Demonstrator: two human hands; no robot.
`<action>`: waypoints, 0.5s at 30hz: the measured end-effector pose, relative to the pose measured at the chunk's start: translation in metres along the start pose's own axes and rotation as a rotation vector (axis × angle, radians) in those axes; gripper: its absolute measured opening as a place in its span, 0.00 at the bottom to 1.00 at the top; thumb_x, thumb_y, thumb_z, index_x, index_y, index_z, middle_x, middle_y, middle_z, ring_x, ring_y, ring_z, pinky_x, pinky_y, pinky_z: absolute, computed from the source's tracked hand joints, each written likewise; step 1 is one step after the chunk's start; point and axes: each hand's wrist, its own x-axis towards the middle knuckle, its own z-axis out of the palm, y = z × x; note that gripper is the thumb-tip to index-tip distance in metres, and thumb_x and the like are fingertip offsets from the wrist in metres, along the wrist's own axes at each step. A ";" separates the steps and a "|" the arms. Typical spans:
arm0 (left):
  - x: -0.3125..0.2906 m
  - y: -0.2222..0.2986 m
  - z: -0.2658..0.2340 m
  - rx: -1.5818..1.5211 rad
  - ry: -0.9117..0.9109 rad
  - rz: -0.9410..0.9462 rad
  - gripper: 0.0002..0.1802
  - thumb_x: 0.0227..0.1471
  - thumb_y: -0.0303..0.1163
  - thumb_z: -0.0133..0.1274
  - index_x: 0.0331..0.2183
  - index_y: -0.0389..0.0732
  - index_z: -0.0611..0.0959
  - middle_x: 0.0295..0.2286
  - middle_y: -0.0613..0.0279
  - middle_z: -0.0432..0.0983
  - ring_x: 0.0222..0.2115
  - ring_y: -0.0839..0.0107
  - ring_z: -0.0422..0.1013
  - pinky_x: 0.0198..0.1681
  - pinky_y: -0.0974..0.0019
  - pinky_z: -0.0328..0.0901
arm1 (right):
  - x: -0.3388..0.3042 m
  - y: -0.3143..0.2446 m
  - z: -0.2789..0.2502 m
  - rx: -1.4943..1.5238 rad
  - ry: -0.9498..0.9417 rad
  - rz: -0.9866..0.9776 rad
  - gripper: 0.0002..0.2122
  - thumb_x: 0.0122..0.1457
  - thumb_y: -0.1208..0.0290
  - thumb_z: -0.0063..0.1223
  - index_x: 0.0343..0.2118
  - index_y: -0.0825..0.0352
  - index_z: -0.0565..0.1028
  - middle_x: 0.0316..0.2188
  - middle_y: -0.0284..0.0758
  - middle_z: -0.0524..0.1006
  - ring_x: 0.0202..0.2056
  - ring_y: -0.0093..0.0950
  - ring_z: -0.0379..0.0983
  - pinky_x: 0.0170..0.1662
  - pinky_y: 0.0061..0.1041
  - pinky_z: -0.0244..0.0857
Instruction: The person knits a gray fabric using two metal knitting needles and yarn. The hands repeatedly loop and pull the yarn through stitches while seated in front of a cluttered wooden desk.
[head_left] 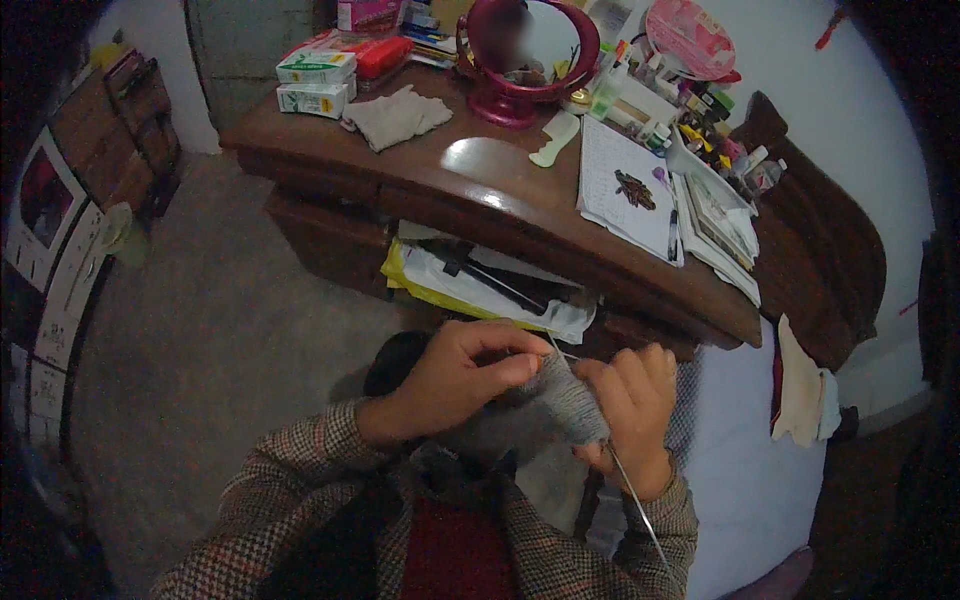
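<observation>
A piece of grey ribbed knitting hangs between my two hands. One thin metal knitting needle runs out from its lower end, down past my right wrist. Thin needle tips cross near the upper edge of the fabric. With thumb and forefinger pinched together, my left hand grips the work at those tips; the exact hold is partly hidden. My right hand is closed round the right side of the knitting, its fingers curled over the needle. Both forearms wear checked sleeves.
Ahead stands a brown wooden desk with a pink-framed mirror, grey cloth, pale green comb, open notebook and several bottles. Below, an open drawer holds a yellow-and-white bag. A pale bed lies at right.
</observation>
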 end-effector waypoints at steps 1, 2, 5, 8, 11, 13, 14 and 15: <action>0.000 0.000 0.000 -0.009 0.011 0.020 0.10 0.54 0.29 0.53 0.36 0.34 0.82 0.31 0.67 0.77 0.34 0.83 0.69 0.39 0.75 0.65 | -0.003 -0.002 -0.003 -0.008 0.021 -0.018 0.18 0.45 0.59 0.50 0.37 0.65 0.75 0.23 0.35 0.61 0.26 0.34 0.59 0.28 0.32 0.50; 0.000 0.000 0.001 -0.035 0.015 0.005 0.10 0.54 0.29 0.52 0.36 0.34 0.81 0.32 0.67 0.77 0.35 0.83 0.69 0.40 0.75 0.65 | -0.005 -0.002 -0.002 -0.027 0.051 -0.034 0.18 0.44 0.59 0.50 0.37 0.65 0.76 0.21 0.34 0.61 0.25 0.32 0.59 0.28 0.32 0.49; 0.003 0.000 0.002 -0.108 0.009 -0.038 0.11 0.54 0.30 0.52 0.38 0.35 0.81 0.32 0.67 0.77 0.36 0.82 0.69 0.42 0.74 0.64 | -0.012 0.001 0.007 -0.061 0.117 -0.104 0.20 0.42 0.59 0.49 0.37 0.65 0.77 0.18 0.30 0.59 0.22 0.28 0.57 0.26 0.30 0.47; 0.004 0.006 -0.001 -0.179 -0.026 -0.108 0.11 0.53 0.30 0.53 0.38 0.36 0.80 0.33 0.67 0.76 0.36 0.81 0.69 0.43 0.73 0.64 | -0.020 0.008 0.009 -0.021 0.110 -0.170 0.20 0.41 0.60 0.50 0.37 0.65 0.78 0.16 0.28 0.58 0.21 0.27 0.56 0.26 0.29 0.47; 0.001 0.009 -0.005 -0.252 -0.042 -0.198 0.09 0.52 0.30 0.54 0.36 0.37 0.80 0.33 0.66 0.76 0.35 0.79 0.70 0.43 0.72 0.64 | -0.020 0.007 0.002 0.030 0.060 -0.133 0.18 0.42 0.62 0.54 0.36 0.66 0.79 0.16 0.29 0.58 0.21 0.29 0.56 0.28 0.30 0.48; 0.002 0.007 -0.005 -0.274 -0.017 -0.232 0.08 0.49 0.30 0.57 0.33 0.38 0.80 0.31 0.64 0.77 0.34 0.76 0.71 0.43 0.70 0.64 | -0.020 0.005 0.000 0.056 0.036 -0.115 0.19 0.41 0.63 0.55 0.37 0.66 0.79 0.16 0.29 0.59 0.22 0.29 0.56 0.28 0.30 0.48; 0.002 0.003 -0.005 -0.295 -0.011 -0.208 0.09 0.50 0.31 0.57 0.34 0.37 0.80 0.32 0.65 0.77 0.34 0.78 0.71 0.42 0.72 0.65 | -0.020 0.004 0.004 0.001 0.060 -0.112 0.20 0.40 0.63 0.53 0.38 0.65 0.79 0.17 0.29 0.59 0.21 0.28 0.56 0.27 0.30 0.48; 0.004 -0.003 -0.006 -0.314 -0.009 -0.184 0.10 0.51 0.31 0.57 0.35 0.37 0.80 0.32 0.66 0.77 0.33 0.80 0.70 0.41 0.74 0.65 | -0.022 0.004 0.009 -0.058 0.086 -0.106 0.21 0.39 0.62 0.52 0.39 0.65 0.78 0.17 0.29 0.59 0.21 0.28 0.56 0.26 0.30 0.48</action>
